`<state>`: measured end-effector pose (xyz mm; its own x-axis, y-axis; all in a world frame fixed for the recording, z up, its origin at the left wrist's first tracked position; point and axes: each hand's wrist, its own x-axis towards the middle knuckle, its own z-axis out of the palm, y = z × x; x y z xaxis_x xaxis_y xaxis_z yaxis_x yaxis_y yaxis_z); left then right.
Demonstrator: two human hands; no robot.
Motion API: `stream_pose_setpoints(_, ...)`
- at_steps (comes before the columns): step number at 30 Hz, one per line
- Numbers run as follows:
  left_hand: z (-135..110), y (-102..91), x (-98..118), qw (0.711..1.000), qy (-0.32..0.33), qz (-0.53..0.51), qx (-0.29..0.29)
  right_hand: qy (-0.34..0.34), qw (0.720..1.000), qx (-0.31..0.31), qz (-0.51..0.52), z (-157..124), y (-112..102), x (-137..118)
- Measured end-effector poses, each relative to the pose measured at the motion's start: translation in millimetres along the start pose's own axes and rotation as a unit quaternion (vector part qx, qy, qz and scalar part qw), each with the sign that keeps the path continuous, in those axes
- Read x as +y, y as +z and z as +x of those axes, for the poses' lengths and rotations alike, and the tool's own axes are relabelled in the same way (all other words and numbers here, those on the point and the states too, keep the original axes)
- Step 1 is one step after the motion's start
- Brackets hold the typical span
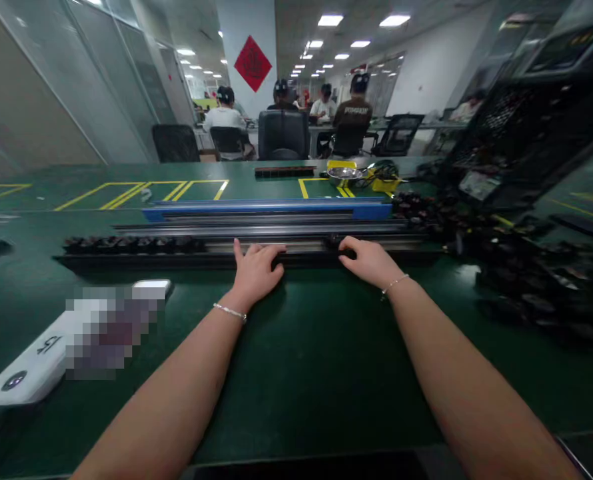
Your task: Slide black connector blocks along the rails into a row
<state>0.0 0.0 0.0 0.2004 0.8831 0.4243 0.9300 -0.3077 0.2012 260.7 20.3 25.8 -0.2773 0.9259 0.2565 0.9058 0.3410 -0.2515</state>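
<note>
Long black rail (311, 261) lies crosswise on the green table (326, 373), directly ahead of the person, both hands at it. Row of small black parts (134, 245) sits along its left end, packed side by side. Bare pale strip from there to one more small black part (332, 241) near the right hand.

Left hand (257, 272): open, fingers spread over the rail just right of the row, thumb out to the side. Nothing visible in its grip. Right hand (369, 260): fingers curled, thumb and forefinger close together at the lone black part. Can't tell whether it's actually pinched or just touched; blur.

Behind the rail, roughly parallel: metal bars (276, 230), then a blue strip (266, 211). Right side: big loose heap of black parts (536, 280), blurred, with a dark machine (511, 127) leaning above it. Left front: white device (31, 360) lying at an angle, partly pixelated, well apart from the hands.

Far side of table: dark bar (285, 172), shiny metal bowl (345, 175) beside it, yellow tape outlines (204, 181). Beyond that, several people seated at another table, office chairs (283, 133), red diamond sign (253, 63) on a pillar.
</note>
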Motion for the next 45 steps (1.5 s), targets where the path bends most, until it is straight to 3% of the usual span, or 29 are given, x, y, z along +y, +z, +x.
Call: stream_pose_setpoints(45, -0.4, -2.8, -0.3, 1.0, 0.003, -0.008, -0.005, 0.026, 1.0, -0.013, -0.005, -1.7, -6.7, 7.6)
